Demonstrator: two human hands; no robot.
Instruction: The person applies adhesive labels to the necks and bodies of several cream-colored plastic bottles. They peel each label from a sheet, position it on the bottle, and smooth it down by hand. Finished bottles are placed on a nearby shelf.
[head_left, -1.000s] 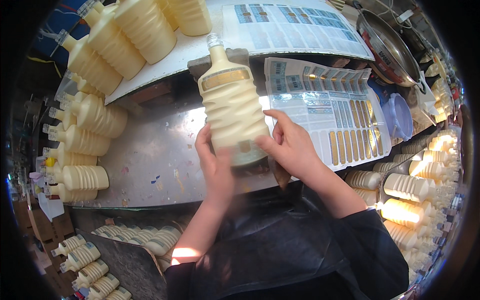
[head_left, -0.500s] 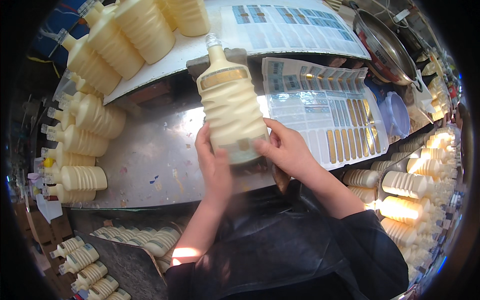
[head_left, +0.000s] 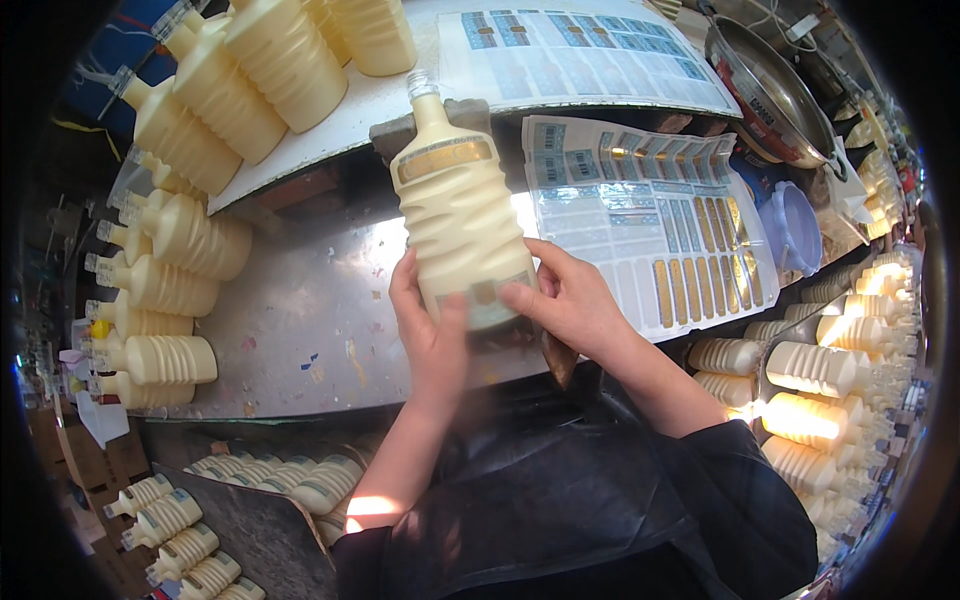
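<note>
Head view. A cream ribbed bottle is held upright above the metal bench, neck pointing away from the person. The left hand wraps the bottle's lower left side, fingers curled against it; the right hand grips the lower right, thumb pressed on a label near the base. A gold band sits below the neck. Label sheets lie just right of the bottle. More bottles lie along the bench's left edge.
</note>
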